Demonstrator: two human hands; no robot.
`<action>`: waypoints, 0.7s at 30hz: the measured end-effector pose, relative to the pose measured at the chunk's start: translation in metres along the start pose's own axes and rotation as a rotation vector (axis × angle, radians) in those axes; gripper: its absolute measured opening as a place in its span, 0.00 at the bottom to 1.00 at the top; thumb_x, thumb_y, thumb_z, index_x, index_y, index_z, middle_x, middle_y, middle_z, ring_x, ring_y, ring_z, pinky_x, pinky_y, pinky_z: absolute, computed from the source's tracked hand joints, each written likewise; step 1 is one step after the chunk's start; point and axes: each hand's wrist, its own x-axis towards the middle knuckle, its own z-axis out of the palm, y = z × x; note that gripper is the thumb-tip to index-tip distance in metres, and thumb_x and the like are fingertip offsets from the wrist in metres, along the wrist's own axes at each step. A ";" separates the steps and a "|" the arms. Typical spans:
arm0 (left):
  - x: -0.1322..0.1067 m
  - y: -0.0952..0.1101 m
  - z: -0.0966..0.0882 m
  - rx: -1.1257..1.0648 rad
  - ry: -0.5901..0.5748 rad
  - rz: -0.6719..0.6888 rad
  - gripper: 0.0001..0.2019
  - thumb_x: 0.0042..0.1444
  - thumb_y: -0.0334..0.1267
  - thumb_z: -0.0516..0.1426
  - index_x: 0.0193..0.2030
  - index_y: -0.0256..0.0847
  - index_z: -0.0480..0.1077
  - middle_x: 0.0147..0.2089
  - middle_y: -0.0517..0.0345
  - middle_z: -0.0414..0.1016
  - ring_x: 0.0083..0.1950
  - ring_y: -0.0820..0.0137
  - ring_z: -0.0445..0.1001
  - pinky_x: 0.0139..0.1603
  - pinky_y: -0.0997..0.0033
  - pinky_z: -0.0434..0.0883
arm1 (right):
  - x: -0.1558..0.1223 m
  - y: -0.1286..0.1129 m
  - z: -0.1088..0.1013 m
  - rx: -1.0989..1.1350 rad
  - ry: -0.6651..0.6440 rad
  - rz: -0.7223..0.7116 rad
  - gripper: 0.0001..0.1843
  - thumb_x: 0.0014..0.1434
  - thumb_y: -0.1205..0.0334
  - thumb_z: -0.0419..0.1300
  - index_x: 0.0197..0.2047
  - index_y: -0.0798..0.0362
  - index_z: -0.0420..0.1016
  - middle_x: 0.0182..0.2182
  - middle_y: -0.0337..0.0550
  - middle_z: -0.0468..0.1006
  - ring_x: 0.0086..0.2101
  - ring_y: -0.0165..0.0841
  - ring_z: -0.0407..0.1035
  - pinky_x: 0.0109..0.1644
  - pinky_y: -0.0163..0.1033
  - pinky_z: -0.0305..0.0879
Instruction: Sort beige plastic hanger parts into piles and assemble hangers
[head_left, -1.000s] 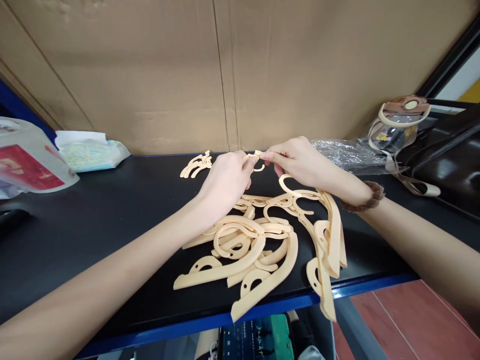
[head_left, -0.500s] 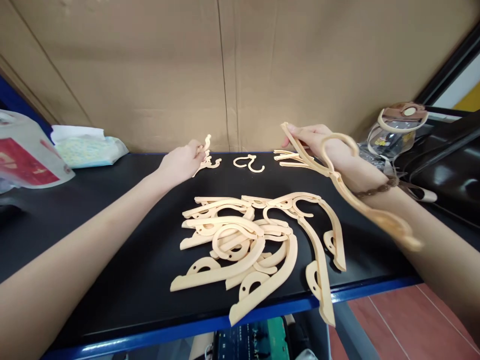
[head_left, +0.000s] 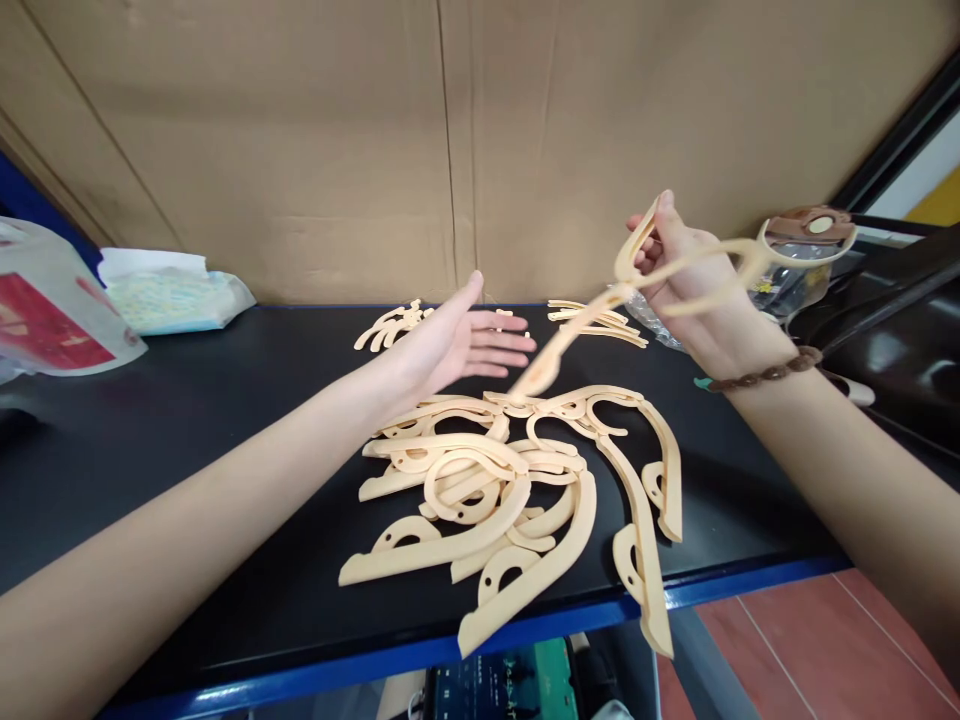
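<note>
A heap of flat, curved, cream-coloured pieces point(head_left: 510, 490) lies on the black tabletop point(head_left: 187, 430). My right hand point(head_left: 690, 290) is raised above the table's back right, fingers closed on one long curved cream piece point(head_left: 600, 305) that slants down to the left. My left hand point(head_left: 465, 345) hovers open over the heap's far side, palm turned right, fingers stretched toward that piece's lower tip. Behind the hands lie small stacks of pieces, one on the left point(head_left: 390, 325) and one on the right point(head_left: 596, 320).
A cardboard wall point(head_left: 450, 140) closes the back. A red-and-white bag point(head_left: 52, 320) and a tissue pack point(head_left: 169, 295) sit at the far left. Crumpled plastic and a clear lidded container point(head_left: 802, 250) stand at the right beside a dark case point(head_left: 900, 330). The blue table edge point(head_left: 375, 655) runs along the front.
My right hand has risen and swung the long piece so it points down-left. My left hand left the small stack at the back and moved right, opening up.
</note>
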 end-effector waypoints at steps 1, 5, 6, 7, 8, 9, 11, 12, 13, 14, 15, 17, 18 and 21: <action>-0.002 0.001 0.005 -0.077 -0.066 -0.053 0.35 0.61 0.64 0.42 0.47 0.34 0.74 0.49 0.40 0.79 0.49 0.56 0.78 0.50 0.61 0.74 | -0.002 -0.001 0.002 0.053 0.020 -0.007 0.21 0.60 0.41 0.57 0.28 0.50 0.66 0.23 0.33 0.62 0.26 0.24 0.65 0.32 0.32 0.67; -0.005 0.004 0.006 -0.190 -0.069 -0.095 0.36 0.57 0.67 0.45 0.44 0.35 0.76 0.42 0.43 0.80 0.34 0.67 0.77 0.30 0.73 0.73 | -0.011 -0.009 0.012 0.102 -0.031 -0.017 0.20 0.58 0.45 0.62 0.25 0.51 0.68 0.24 0.36 0.70 0.30 0.27 0.73 0.34 0.32 0.71; -0.005 0.004 0.003 -0.183 -0.042 -0.077 0.34 0.57 0.67 0.47 0.43 0.36 0.76 0.40 0.46 0.80 0.29 0.72 0.74 0.24 0.76 0.69 | -0.012 -0.011 0.014 0.094 -0.053 -0.011 0.19 0.58 0.46 0.62 0.26 0.51 0.70 0.24 0.37 0.71 0.30 0.27 0.74 0.33 0.32 0.72; -0.005 0.005 -0.001 -0.164 -0.018 -0.057 0.32 0.56 0.66 0.50 0.42 0.36 0.76 0.37 0.48 0.78 0.24 0.76 0.69 0.19 0.79 0.63 | -0.013 -0.013 0.015 0.091 -0.070 -0.004 0.18 0.58 0.47 0.63 0.26 0.52 0.71 0.24 0.37 0.73 0.31 0.28 0.75 0.33 0.32 0.72; -0.004 0.005 -0.005 -0.134 0.001 -0.043 0.29 0.56 0.64 0.53 0.41 0.37 0.76 0.33 0.52 0.76 0.21 0.79 0.63 0.16 0.81 0.58 | -0.014 -0.014 0.015 0.091 -0.086 0.004 0.17 0.58 0.48 0.63 0.26 0.52 0.72 0.25 0.38 0.74 0.31 0.28 0.75 0.33 0.31 0.73; -0.003 0.005 -0.009 -0.098 0.015 -0.035 0.26 0.56 0.61 0.56 0.40 0.37 0.76 0.29 0.56 0.71 0.19 0.82 0.58 0.15 0.82 0.53 | -0.014 -0.014 0.015 0.093 -0.102 0.011 0.16 0.58 0.50 0.64 0.27 0.52 0.73 0.25 0.38 0.76 0.31 0.28 0.76 0.32 0.31 0.73; -0.002 0.006 -0.019 -0.001 0.050 -0.022 0.20 0.57 0.55 0.59 0.37 0.37 0.76 0.23 0.63 0.61 0.18 0.83 0.50 0.15 0.83 0.48 | -0.013 -0.015 0.012 0.096 -0.145 0.022 0.12 0.57 0.54 0.65 0.28 0.53 0.74 0.26 0.38 0.78 0.31 0.27 0.77 0.31 0.29 0.73; -0.001 0.006 -0.024 0.069 0.072 -0.011 0.18 0.57 0.54 0.59 0.35 0.37 0.76 0.22 0.65 0.57 0.19 0.83 0.49 0.16 0.83 0.48 | -0.012 -0.015 0.010 0.095 -0.169 0.030 0.11 0.57 0.56 0.66 0.29 0.53 0.75 0.27 0.38 0.79 0.31 0.27 0.77 0.31 0.28 0.73; -0.001 0.007 -0.029 0.153 0.093 0.005 0.18 0.58 0.53 0.59 0.34 0.37 0.76 0.22 0.65 0.55 0.19 0.82 0.50 0.17 0.83 0.50 | -0.011 -0.014 0.007 0.091 -0.195 0.037 0.09 0.57 0.58 0.66 0.30 0.54 0.75 0.27 0.39 0.80 0.31 0.27 0.77 0.30 0.27 0.72; -0.002 0.009 -0.034 0.245 0.109 0.027 0.19 0.58 0.54 0.58 0.34 0.38 0.76 0.22 0.65 0.56 0.21 0.81 0.53 0.19 0.83 0.54 | -0.009 -0.014 0.004 0.082 -0.221 0.044 0.08 0.56 0.60 0.67 0.31 0.55 0.76 0.27 0.39 0.80 0.31 0.26 0.77 0.30 0.27 0.72; -0.003 0.010 -0.037 0.336 0.110 0.045 0.20 0.59 0.55 0.56 0.34 0.38 0.77 0.23 0.63 0.58 0.23 0.79 0.57 0.22 0.81 0.58 | -0.008 -0.014 0.001 0.068 -0.248 0.047 0.07 0.55 0.61 0.67 0.31 0.55 0.76 0.27 0.40 0.81 0.30 0.26 0.77 0.29 0.27 0.72; -0.005 0.013 -0.041 0.472 0.070 0.061 0.23 0.61 0.57 0.53 0.35 0.40 0.78 0.24 0.61 0.63 0.27 0.75 0.63 0.28 0.77 0.65 | -0.007 -0.014 -0.003 0.023 -0.309 0.042 0.06 0.53 0.63 0.69 0.32 0.56 0.76 0.27 0.41 0.81 0.30 0.27 0.77 0.30 0.27 0.72; -0.007 0.014 -0.042 0.512 0.039 0.062 0.24 0.62 0.58 0.51 0.35 0.41 0.77 0.25 0.60 0.65 0.27 0.74 0.65 0.29 0.74 0.66 | -0.007 -0.014 -0.004 0.000 -0.339 0.034 0.07 0.52 0.64 0.69 0.32 0.56 0.76 0.27 0.42 0.82 0.30 0.27 0.77 0.31 0.28 0.73; -0.011 0.018 -0.041 0.600 -0.049 0.055 0.25 0.61 0.60 0.50 0.34 0.42 0.77 0.26 0.59 0.68 0.25 0.73 0.62 0.28 0.72 0.62 | -0.009 -0.015 -0.005 -0.041 -0.401 -0.001 0.07 0.50 0.64 0.71 0.32 0.55 0.78 0.27 0.41 0.81 0.29 0.27 0.76 0.35 0.31 0.74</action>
